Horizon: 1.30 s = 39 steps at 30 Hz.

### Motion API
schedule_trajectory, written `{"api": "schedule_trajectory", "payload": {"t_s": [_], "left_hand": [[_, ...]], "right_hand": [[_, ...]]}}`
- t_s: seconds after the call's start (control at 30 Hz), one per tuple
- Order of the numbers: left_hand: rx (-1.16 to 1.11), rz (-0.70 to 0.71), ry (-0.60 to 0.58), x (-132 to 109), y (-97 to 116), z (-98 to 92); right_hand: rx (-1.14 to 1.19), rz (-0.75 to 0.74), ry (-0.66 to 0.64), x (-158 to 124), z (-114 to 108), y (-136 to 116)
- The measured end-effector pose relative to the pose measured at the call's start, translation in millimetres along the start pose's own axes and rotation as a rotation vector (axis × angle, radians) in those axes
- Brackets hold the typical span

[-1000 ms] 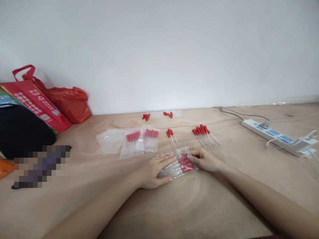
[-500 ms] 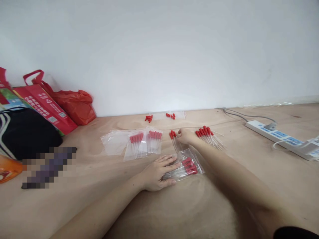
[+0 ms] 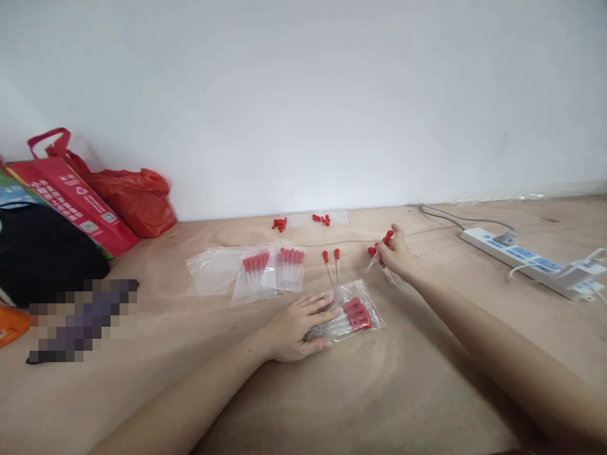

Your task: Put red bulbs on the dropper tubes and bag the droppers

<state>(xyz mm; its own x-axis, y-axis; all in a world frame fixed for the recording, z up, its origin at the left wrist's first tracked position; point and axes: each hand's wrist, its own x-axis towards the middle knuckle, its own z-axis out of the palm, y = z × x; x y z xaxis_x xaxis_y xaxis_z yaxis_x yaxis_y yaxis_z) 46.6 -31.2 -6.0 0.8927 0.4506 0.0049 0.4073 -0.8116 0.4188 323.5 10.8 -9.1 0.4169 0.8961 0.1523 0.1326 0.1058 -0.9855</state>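
Observation:
My left hand lies over the glass-tube end of a clear plastic bag of red-bulbed droppers, its fingers stretched out and the thumb on the near side. Two loose droppers rest just beyond the bag, bulbs pointing away from me. Farther right, my right hand is closed around a dropper, its red bulb up and its thin tube slanting down to the left. Beneath that hand is a pile of droppers, partly hidden by the fingers.
Two bags of droppers and flat plastic bags lie left of centre. Loose red bulbs and another clear bag are near the wall. A power strip lies right; a red shopping bag and black bag stand left.
My right hand has moved right, from the loose droppers to the pile, and now has a dropper in its fingers. The two loose droppers lie farther apart. My left hand stays on the bag.

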Motion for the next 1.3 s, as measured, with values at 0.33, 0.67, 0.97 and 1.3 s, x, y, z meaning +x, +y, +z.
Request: {"api": "schedule_trajectory", "payload": {"t_s": [0.33,0.67,0.97,1.3], "left_hand": [[0.003,0.002,0.008,1.5,-2.6,2.5],[0.017,-0.075,-0.011,-0.4,-1.1,2.9],[0.058,-0.061,-0.024,0.9,0.2,1.5],[0.059,-0.044,0.001,0.2,-1.0,2.9]], "right_hand": [[0.256,0.056,-0.018,-59.8,-2.2,18.4],[0.238,0.138,-0.228,-76.5,5.2,11.6],[-0.019,0.102,-0.410,-75.5,6.7,23.2],[-0.156,-0.128,-0.648,-65.4,9.2,17.1]]}}
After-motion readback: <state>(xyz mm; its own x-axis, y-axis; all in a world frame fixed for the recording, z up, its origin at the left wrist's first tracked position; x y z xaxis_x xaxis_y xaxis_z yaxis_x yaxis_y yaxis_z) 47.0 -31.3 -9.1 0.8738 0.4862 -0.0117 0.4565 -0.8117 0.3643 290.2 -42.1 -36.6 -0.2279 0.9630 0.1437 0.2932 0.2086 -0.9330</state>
